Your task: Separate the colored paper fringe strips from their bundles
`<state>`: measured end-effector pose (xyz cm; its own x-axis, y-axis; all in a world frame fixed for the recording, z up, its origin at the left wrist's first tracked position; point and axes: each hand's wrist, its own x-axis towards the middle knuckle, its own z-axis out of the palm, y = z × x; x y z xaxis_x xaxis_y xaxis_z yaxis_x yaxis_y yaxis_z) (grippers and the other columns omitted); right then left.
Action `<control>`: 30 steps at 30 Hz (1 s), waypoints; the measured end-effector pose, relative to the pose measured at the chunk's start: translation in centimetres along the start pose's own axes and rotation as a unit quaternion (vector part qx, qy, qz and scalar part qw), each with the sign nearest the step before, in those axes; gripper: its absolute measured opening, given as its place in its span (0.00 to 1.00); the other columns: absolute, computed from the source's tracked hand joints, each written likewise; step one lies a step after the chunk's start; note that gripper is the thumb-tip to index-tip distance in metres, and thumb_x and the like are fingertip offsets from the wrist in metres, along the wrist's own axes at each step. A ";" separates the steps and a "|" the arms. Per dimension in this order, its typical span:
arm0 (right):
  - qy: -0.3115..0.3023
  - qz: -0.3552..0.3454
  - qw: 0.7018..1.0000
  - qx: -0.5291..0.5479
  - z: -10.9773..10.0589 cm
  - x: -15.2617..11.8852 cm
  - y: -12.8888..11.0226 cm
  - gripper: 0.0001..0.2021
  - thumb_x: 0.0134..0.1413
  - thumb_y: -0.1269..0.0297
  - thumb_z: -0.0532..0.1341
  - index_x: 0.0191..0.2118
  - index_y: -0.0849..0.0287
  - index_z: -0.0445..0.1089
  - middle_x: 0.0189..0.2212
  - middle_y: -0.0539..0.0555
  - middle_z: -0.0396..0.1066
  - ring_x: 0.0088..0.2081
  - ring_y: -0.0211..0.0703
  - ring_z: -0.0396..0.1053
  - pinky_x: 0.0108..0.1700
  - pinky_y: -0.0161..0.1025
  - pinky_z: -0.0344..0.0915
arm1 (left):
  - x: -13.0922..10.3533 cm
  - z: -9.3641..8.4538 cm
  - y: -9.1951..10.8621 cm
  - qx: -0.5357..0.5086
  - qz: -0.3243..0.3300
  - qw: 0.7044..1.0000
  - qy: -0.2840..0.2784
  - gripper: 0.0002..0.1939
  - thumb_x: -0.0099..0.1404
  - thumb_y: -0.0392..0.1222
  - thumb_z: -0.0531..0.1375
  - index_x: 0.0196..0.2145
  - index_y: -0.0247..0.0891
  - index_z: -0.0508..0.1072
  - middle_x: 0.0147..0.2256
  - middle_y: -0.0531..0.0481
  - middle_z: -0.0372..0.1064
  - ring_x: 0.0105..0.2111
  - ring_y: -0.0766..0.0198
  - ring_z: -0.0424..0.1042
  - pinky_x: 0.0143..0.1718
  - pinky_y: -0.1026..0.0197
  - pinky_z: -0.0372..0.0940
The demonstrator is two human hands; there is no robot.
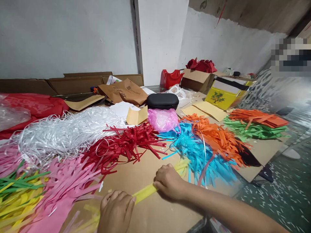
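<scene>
"Holding what, and where?"
"A yellow strip (145,193), six o'clock in view, running between left hand (116,208) and right hand (167,182), each grip closed around it."
"What surrounds it?"
"From there, blue strips (190,142) at two o'clock, red strips (126,141) at eleven, pink strips (64,186) at nine."

Matt and papery beside shiny and plastic.
Matt, papery or cloth-like finish on the yellow strip (145,193), red strips (126,140) and blue strips (204,152); glossy, plastic-looking sheen across the white strands (70,132); thin, crinkled, see-through plastic in the pink bag (162,119); smooth, low-sheen shell on the black case (162,101); creased paper in the brown bag (132,94); plain, matt face on the cardboard sheet (136,171).
</scene>
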<state>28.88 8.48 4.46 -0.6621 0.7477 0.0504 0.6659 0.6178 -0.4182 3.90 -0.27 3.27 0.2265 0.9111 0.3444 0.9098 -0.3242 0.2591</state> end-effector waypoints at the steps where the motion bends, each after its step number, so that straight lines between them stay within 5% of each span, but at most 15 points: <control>1: 0.002 0.005 1.000 -0.003 0.0 0.1 -0.2 0.10 0.64 0.62 0.63 0.31 0.59 0.75 0.31 0.53 0.76 0.35 0.43 0.66 0.39 0.43 0.48 | 0.1 0.3 -0.1 0.004 -0.010 1.000 -0.003 0.17 0.72 0.42 0.54 0.26 0.45 0.74 0.25 0.60 0.73 0.31 0.60 0.72 0.44 0.53 0.50; 8: 0.021 0.025 0.999 -0.001 0.9 0.4 -0.6 0.09 0.59 0.64 0.65 0.28 0.59 0.72 0.29 0.52 0.75 0.35 0.42 0.65 0.38 0.43 0.48 | 0.3 1.5 -1.0 0.032 -0.001 0.999 -0.014 0.13 0.69 0.44 0.59 0.25 0.44 0.73 0.25 0.59 0.73 0.31 0.59 0.72 0.42 0.53 0.51; 12: 0.041 0.031 0.999 0.008 0.7 0.1 -0.4 0.06 0.59 0.64 0.66 0.33 0.59 0.72 0.32 0.53 0.76 0.36 0.43 0.67 0.40 0.42 0.52 | 0.2 1.2 -1.1 0.050 0.014 0.999 0.007 0.04 0.67 0.41 0.60 0.36 0.45 0.76 0.32 0.57 0.76 0.36 0.59 0.73 0.45 0.52 0.53; 16: 0.061 -0.112 0.991 -0.025 -0.4 -0.8 0.1 0.08 0.62 0.58 0.66 0.43 0.54 0.73 0.50 0.54 0.76 0.53 0.51 0.67 0.55 0.51 0.52 | 0.1 0.7 0.0 0.092 0.079 0.992 0.042 0.18 0.65 0.30 0.55 0.40 0.52 0.78 0.38 0.55 0.78 0.44 0.57 0.73 0.57 0.46 0.50; 19: 0.086 -0.211 0.970 -0.081 -1.4 -0.8 0.7 0.07 0.69 0.63 0.59 0.49 0.56 0.71 0.53 0.55 0.76 0.59 0.51 0.63 0.62 0.56 0.44 | 0.1 0.6 1.2 0.106 0.095 0.988 0.060 0.15 0.64 0.33 0.54 0.38 0.44 0.81 0.38 0.47 0.80 0.45 0.51 0.71 0.61 0.40 0.48; 24: 0.077 -0.169 0.982 -0.035 -2.0 0.3 0.3 0.06 0.62 0.63 0.65 0.44 0.55 0.72 0.47 0.52 0.78 0.56 0.49 0.65 0.57 0.50 0.51 | 1.0 0.7 2.1 0.092 0.096 0.988 0.082 0.16 0.66 0.32 0.51 0.34 0.39 0.79 0.31 0.48 0.77 0.41 0.52 0.71 0.59 0.40 0.51; 27: 0.085 -0.182 0.975 -0.095 -0.9 0.6 -0.8 0.10 0.64 0.60 0.63 0.48 0.56 0.72 0.46 0.56 0.77 0.51 0.51 0.66 0.52 0.50 0.53 | 1.2 0.4 1.4 0.097 0.112 0.987 0.064 0.16 0.67 0.29 0.51 0.34 0.43 0.76 0.31 0.54 0.76 0.39 0.56 0.72 0.58 0.44 0.51; 30: 0.080 -0.209 0.961 -0.162 0.7 0.4 -0.9 0.07 0.69 0.64 0.59 0.41 0.58 0.73 0.35 0.54 0.77 0.40 0.47 0.66 0.45 0.49 0.52 | 1.1 -0.2 0.0 0.101 0.169 0.980 0.043 0.12 0.66 0.31 0.56 0.38 0.46 0.75 0.33 0.59 0.78 0.40 0.60 0.74 0.56 0.48 0.50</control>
<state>27.73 8.05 4.22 -0.8508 0.4293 0.3031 0.4422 0.8965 -0.0285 4.07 0.71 3.83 0.5038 0.7326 0.4577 0.8402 -0.5385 -0.0628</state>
